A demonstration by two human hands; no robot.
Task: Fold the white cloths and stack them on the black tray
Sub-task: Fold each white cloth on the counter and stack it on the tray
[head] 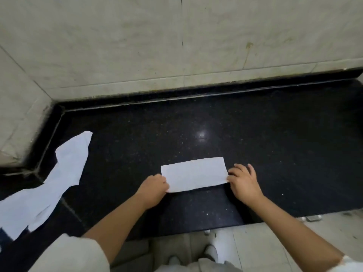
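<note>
A black speckled stone counter [216, 124] runs into a corner of pale marbled wall tiles [117, 46], with a dark raised lip along its back and left edges; a ceiling light glints off the stone near the middle. No writing or label can be read anywhere.

To the left, a loose heap of white cloths [49, 183] sprawls across the counter — crumpled, unfolded, well apart from the hands. Below the counter's front edge, pale floor tiles and a white shoe [212, 252] show between the arms.

Near the front edge lies a folded white cloth [194, 174], a flat rectangle tilted slightly, its right end farther back. The left hand [154, 190] is curled, its fingertips pinching the cloth's near-left corner. The right hand [243, 181] touches the cloth's right short edge — thumb and forefinger seem to nip it, the other fingers spread loose on the stone beside it.
</note>
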